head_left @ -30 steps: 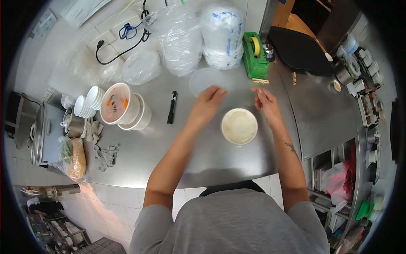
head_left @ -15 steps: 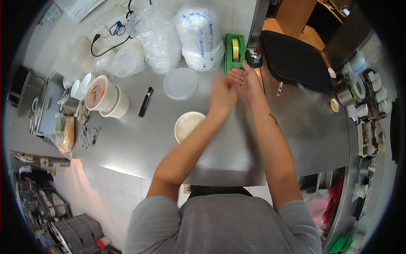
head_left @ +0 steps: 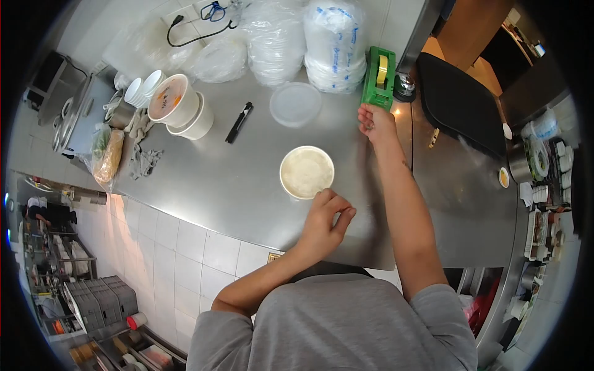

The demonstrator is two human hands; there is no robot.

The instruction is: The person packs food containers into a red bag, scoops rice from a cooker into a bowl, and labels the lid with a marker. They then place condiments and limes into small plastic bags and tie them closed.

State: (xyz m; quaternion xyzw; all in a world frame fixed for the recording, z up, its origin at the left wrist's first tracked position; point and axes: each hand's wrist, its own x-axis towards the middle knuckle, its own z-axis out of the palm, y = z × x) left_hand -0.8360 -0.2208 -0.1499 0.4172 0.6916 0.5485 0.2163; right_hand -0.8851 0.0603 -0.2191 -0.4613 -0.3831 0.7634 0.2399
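Note:
My left hand [head_left: 325, 224] is just below a round white bowl [head_left: 307, 173] with pale contents, its fingers curled and thumb close to the index finger; whether anything is between them is too small to tell. At the front end of the green tape dispenser [head_left: 378, 79], my right hand [head_left: 375, 122] has its fingers bent in. What it may hold is hidden. A clear round lid [head_left: 296, 104] lies flat behind the bowl. A black marker [head_left: 239, 122] lies to the left of the lid.
Two stacked tubs [head_left: 175, 104] and white cups [head_left: 144, 88] stand at the left. Wrapped stacks of plastic containers [head_left: 335, 46] line the back. A black tray [head_left: 461, 102] lies at the right, near a small yellow-filled cup [head_left: 503, 178].
My left hand has come away from the right one, down and toward me beside the bowl. My right hand has curled its fingers by the dispenser. The view has shifted.

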